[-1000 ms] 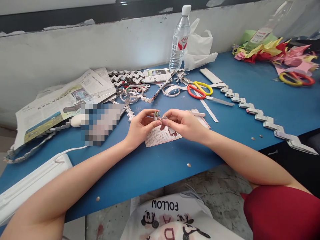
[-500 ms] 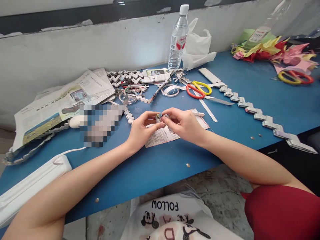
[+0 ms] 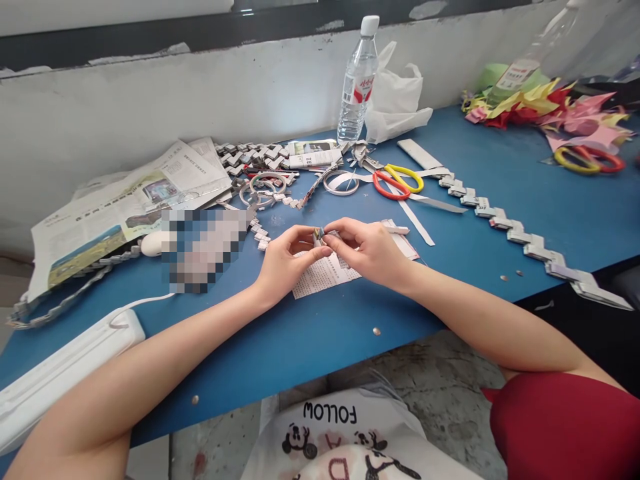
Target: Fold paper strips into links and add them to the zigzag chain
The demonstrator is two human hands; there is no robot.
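Between my two hands is a small folded newspaper strip (image 3: 319, 235), mostly covered by the fingers. My left hand (image 3: 290, 259) pinches its left side between thumb and fingertips. From the other side, my right hand (image 3: 373, 250) grips it the same way, the fingertips of both hands nearly meeting. A printed newspaper sheet (image 3: 320, 277) lies flat on the table under the hands. Just beyond my right hand, a folded paper strip (image 3: 397, 230) rests on that sheet. A zigzag chain of folded newspaper (image 3: 520, 233) stretches along the table to the right.
Scissors (image 3: 397, 183) with red and yellow handles lie beyond my hands, near tape rolls (image 3: 341, 182). A water bottle (image 3: 359, 83) and a white plastic bag (image 3: 397, 93) stand by the wall. Newspapers (image 3: 125, 207) and a white power strip (image 3: 70, 373) are at left; coloured paper (image 3: 530, 107) lies far right.
Both hands keep their hold on the folded newspaper strip, with only a slight shift of the fingers. The view has moved a little; nothing else has visibly moved.
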